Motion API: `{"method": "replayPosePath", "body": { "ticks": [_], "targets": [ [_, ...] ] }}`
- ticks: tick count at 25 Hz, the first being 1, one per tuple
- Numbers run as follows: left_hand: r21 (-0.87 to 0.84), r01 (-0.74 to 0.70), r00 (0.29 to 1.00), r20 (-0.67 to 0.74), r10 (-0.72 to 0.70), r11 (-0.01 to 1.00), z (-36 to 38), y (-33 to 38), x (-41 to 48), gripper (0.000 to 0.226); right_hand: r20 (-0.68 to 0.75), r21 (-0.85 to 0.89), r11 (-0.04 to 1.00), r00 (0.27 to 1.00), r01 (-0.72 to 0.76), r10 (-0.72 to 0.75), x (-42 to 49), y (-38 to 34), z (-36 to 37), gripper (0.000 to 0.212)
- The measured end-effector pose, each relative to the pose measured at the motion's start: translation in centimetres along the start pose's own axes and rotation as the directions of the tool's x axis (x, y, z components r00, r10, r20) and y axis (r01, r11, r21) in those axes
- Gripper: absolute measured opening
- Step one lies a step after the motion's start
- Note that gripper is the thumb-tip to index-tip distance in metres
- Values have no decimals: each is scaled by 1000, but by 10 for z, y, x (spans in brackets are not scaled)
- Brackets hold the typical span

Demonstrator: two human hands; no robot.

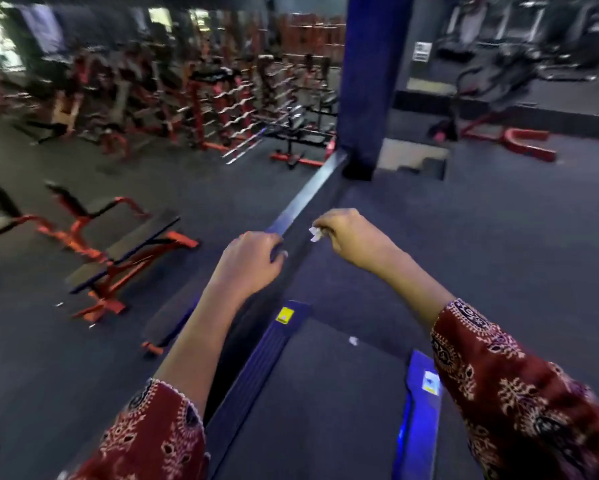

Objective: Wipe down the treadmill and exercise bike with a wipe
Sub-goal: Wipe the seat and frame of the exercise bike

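Two patterned sleeves [159,434] fill the bottom corners, and between them lies the treadmill [325,403], its dark belt flanked by blue side rails. A small white scrap [353,340] sits on the belt toward its far end. Just above centre, the left hand [249,261] curls its fingers round the near end of a silver handrail [308,192]. Just beside it, the right hand [355,237] pinches a small crumpled wipe [314,233] between thumb and fingertips.

The step in hand looks like wiping that rail. It would go best with the wad spread flat, wrapped round the bar and drawn in one long stroke away from the steadying hand. The rail runs up to a blue pillar [370,81] at upper centre, which closes off its far end. Open floor lies to the right, while red benches [125,258] crowd the left. Blurred machines [492,81] at upper right may include the exercise bike, but the blur leaves that uncertain.
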State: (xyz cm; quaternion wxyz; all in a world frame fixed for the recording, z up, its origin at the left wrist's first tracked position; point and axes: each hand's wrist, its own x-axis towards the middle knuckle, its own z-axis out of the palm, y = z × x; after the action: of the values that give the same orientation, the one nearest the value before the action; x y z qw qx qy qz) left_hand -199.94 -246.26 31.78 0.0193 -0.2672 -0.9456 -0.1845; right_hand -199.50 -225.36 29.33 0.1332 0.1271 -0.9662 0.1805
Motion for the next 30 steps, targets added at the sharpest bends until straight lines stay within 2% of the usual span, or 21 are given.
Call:
{"method": "replayPosePath", "body": {
  "ticks": [3, 6, 10, 13, 19, 26, 30],
  "targets": [
    [-9, -119, 992, 34, 119, 993, 33, 58, 70, 34, -52, -20, 987, 986, -160, 159, -18, 86, -26, 21],
    [7, -245, 966, 92, 243, 970, 63, 96, 134, 37, -78, -24, 952, 950, -305, 302, -24, 149, -42, 27],
    [-7, -359, 923, 149, 356, 933, 108, 131, 240, 38, -98, -43, 923, 921, -383, 378, -11, 239, -51, 35],
    [-13, -440, 883, 176, 435, 898, 133, 157, 329, 39, -192, -11, 898, 883, -439, 429, 19, 307, -62, 26],
    [-30, -599, 781, 200, 591, 801, 160, 225, 514, 40, -356, -5, 782, 731, -624, 582, 85, 435, -104, 31],
    [-91, -734, 636, 258, 728, 673, 217, 319, 622, 39, -447, -8, 648, 583, -761, 679, 80, 563, -135, 39],
    [-102, -769, 601, 222, 768, 632, 286, 367, 677, 40, -517, -52, 644, 572, -763, 637, 64, 652, -129, 39]
  ]
}}
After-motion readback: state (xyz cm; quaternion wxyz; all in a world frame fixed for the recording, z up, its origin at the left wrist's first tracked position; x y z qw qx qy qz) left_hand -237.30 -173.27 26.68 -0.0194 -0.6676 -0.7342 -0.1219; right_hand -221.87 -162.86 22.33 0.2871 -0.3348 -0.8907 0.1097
